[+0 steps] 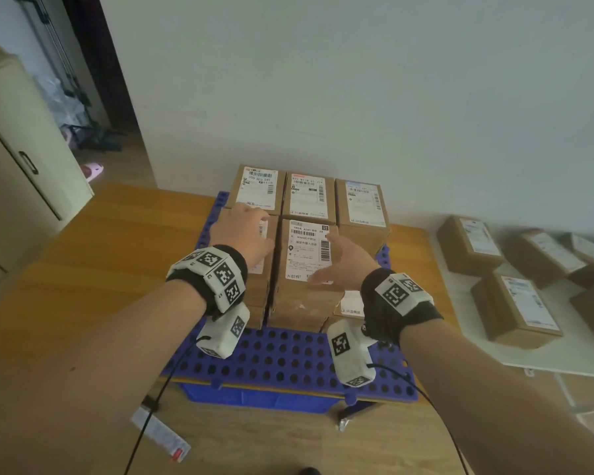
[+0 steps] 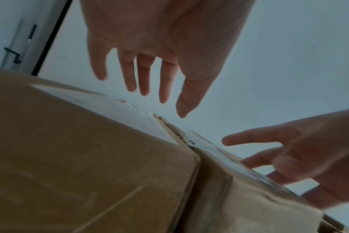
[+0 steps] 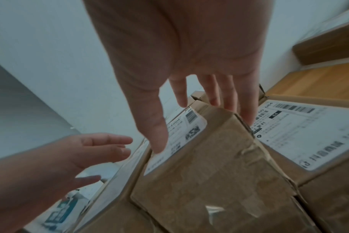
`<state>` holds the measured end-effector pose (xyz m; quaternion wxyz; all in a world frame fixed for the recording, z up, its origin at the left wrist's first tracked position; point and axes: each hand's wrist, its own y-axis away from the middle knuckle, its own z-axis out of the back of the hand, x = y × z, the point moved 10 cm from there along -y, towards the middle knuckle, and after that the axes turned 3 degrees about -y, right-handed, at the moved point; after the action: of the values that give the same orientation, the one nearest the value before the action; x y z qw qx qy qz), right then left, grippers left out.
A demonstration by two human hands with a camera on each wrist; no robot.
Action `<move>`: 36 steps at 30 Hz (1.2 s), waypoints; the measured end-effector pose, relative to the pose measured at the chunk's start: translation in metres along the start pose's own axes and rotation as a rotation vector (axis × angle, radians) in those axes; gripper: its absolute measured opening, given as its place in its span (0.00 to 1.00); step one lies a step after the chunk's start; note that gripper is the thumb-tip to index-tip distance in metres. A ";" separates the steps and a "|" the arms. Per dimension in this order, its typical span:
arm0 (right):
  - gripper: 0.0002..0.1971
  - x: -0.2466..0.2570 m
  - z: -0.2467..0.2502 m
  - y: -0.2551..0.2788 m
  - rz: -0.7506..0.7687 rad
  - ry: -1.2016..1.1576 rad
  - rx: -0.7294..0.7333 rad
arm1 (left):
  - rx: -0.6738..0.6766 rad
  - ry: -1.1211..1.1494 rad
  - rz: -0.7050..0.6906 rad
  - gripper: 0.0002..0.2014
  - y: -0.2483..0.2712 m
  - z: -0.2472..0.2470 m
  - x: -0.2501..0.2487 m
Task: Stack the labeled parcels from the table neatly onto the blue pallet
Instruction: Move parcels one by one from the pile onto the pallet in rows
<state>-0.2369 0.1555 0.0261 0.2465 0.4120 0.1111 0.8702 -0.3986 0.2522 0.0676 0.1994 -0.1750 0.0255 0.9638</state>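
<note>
Several brown labelled parcels stand on the blue pallet [image 1: 288,358]: three in a back row and two tall stacks in front. My left hand [image 1: 244,228] hovers over the front-left parcel [image 1: 261,286] with straight, spread fingers; the left wrist view shows the left hand [image 2: 145,88] clear of that parcel's top [image 2: 90,149]. My right hand [image 1: 340,258] is open over the right side of the front-middle parcel [image 1: 306,255]. In the right wrist view the right hand's fingertips [image 3: 247,116] lie at that parcel's [image 3: 219,165] right top edge. A lower parcel [image 3: 309,134] sits beside it. Neither hand holds anything.
More labelled parcels [image 1: 515,310] lie on a white table [image 1: 528,358] to the right. A pale cabinet [image 1: 21,159] stands at the left by a doorway. The pallet's near strip shows bare holes. A small white packet [image 1: 162,437] lies on the wooden floor in front.
</note>
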 end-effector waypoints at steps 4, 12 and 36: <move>0.54 0.004 -0.014 0.000 -0.009 0.120 0.038 | 0.160 -0.031 0.150 0.40 0.000 -0.018 0.033; 0.57 0.007 -0.016 -0.004 -0.037 0.155 0.006 | 0.284 0.058 0.190 0.46 0.002 -0.032 0.050; 0.44 0.019 0.011 -0.007 -0.005 0.201 -0.100 | 0.174 -0.029 0.043 0.43 -0.004 -0.007 0.027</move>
<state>-0.2368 0.1713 0.0428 0.2566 0.3097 0.0929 0.9108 -0.4176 0.2650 0.0515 0.1936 -0.1423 0.1101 0.9645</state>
